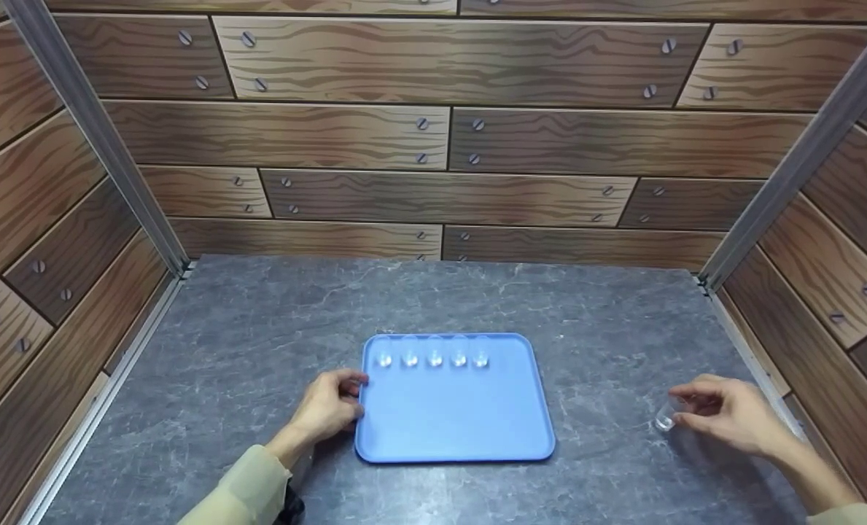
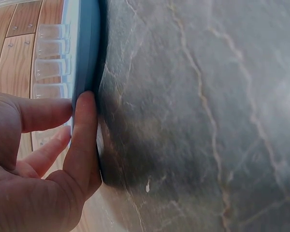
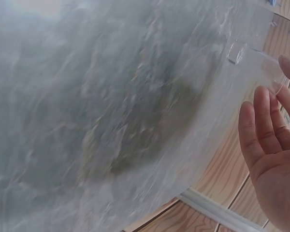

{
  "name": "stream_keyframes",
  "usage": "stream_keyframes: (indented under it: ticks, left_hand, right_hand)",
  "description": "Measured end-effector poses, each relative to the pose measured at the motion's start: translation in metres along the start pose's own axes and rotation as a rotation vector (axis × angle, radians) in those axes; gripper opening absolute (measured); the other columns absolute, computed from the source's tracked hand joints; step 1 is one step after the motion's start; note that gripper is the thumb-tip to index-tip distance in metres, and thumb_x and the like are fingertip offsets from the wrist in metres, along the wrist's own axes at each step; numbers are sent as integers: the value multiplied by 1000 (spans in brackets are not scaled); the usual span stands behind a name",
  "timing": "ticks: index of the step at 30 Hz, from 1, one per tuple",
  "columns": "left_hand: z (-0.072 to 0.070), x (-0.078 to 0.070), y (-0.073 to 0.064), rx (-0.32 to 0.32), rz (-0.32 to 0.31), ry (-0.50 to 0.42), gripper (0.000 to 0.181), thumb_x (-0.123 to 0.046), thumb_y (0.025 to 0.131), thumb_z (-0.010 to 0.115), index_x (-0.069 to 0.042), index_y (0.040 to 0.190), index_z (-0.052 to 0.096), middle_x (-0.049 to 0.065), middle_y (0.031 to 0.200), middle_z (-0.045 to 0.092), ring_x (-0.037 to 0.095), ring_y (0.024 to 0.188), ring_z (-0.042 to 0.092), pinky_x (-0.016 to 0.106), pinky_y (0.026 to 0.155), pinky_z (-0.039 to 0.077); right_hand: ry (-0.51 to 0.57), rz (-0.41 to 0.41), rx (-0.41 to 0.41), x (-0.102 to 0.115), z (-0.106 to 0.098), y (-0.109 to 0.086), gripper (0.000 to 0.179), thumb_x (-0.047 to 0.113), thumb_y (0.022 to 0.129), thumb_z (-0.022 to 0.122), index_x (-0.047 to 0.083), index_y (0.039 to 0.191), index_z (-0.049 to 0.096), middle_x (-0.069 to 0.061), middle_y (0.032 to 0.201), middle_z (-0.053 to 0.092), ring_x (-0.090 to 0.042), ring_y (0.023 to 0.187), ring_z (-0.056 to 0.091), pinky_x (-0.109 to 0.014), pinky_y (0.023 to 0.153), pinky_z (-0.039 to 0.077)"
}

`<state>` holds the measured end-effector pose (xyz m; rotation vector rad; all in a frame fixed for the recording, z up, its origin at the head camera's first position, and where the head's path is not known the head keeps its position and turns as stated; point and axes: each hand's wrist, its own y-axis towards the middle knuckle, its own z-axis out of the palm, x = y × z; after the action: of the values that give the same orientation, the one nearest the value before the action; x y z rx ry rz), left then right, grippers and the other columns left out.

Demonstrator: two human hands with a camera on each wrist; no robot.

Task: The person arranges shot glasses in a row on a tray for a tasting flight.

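A blue tray (image 1: pixel 451 415) lies on the tabletop, with several small clear shot glasses (image 1: pixel 435 357) upright in a row along its far edge. At the tray's left rim is my left hand (image 1: pixel 329 401); in the left wrist view its fingers (image 2: pixel 86 125) grip the tray edge (image 2: pixel 87 48). Well to the right of the tray, my right hand (image 1: pixel 732 414) holds another clear shot glass (image 1: pixel 664 421) between thumb and fingers. That glass (image 3: pixel 253 60) looks tilted in the right wrist view, its thick base pointing away from the fingertips.
The tabletop (image 1: pixel 258 328) is dark grey with a marble pattern. Wood-print walls (image 1: pixel 448 138) enclose it at the back and both sides. Metal posts (image 1: pixel 105 138) stand at the back corners, and a metal rail (image 1: pixel 105 408) runs along the left edge.
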<state>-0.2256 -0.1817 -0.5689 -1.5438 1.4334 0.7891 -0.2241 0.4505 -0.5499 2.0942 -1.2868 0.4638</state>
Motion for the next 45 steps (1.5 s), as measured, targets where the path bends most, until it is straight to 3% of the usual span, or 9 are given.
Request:
stream_keyframes:
  ticks: [10, 18, 29, 41, 45]
  left_hand:
    - [0, -1, -1, -9, -10, 14, 53, 14, 78, 68, -3, 127, 78, 12, 106, 70, 18, 87, 66, 35, 63, 69]
    - [0, 0, -1, 2, -8, -3, 54, 15, 80, 66, -1, 130, 77, 14, 108, 69, 18, 87, 67, 36, 64, 70]
    - [1, -1, 0, 9, -6, 8, 53, 14, 81, 67, -3, 130, 78, 14, 109, 69, 20, 90, 68, 38, 66, 71]
    - [0, -1, 0, 6, -6, 14, 53, 14, 81, 69, -3, 130, 78, 14, 108, 69, 20, 90, 66, 38, 66, 70]
    - [-1, -1, 0, 15, -11, 6, 52, 14, 82, 68, -3, 130, 77, 13, 108, 68, 20, 89, 66, 38, 66, 70]
  right_hand:
    - [13, -70, 4, 18, 18, 25, 37, -7, 74, 95, -5, 109, 84, 19, 100, 76, 3, 81, 70, -11, 73, 61]
    - [17, -79, 29, 33, 29, 48, 37, -6, 77, 95, -5, 112, 84, -15, 101, 79, 4, 84, 71, -13, 74, 64]
    - [83, -127, 6, 54, 57, 80, 38, -7, 78, 94, -3, 114, 85, -13, 101, 80, 0, 86, 71, -17, 76, 66]
    - [129, -51, 51, 80, 96, 124, 37, 0, 84, 93, -2, 121, 84, -16, 107, 79, -9, 92, 76, -25, 83, 71]
    - [141, -19, 77, 87, 110, 137, 38, 0, 86, 93, -3, 122, 83, -20, 108, 78, -20, 95, 79, -34, 86, 73]
